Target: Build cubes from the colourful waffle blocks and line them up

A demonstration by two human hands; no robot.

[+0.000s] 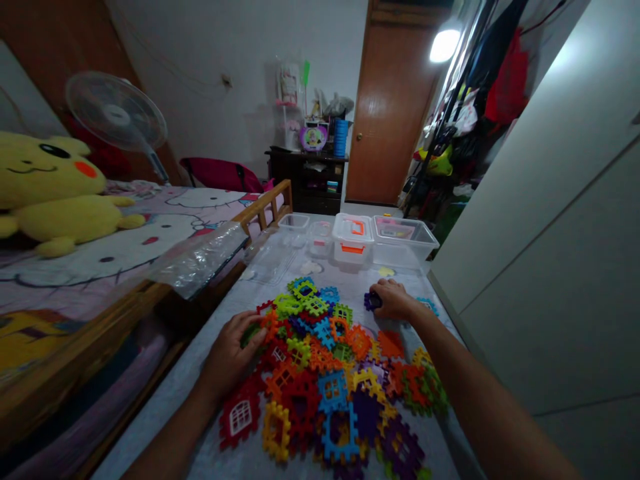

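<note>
A heap of flat plastic building blocks (327, 390) with notched edges lies in front of me, in red, orange, yellow, green, blue and purple. Some have square openings or window grilles. My left hand (234, 350) rests at the heap's left side, its fingers curled round a green block (249, 335) that is partly hidden, close to an orange one (270, 325). Beyond the heap on the right, my right hand (393, 300) has its fingers closed on a dark purple block (371, 301) at the table surface. A blue block (428, 306) lies just right of that wrist.
Clear plastic bins (406, 250) and a lidded box with orange clasps (353, 250) stand at the table's far end. A wooden bed rail (263, 208) runs along the left, with a yellow plush toy (65, 193) on the bed. A white cabinet (550, 267) borders the right.
</note>
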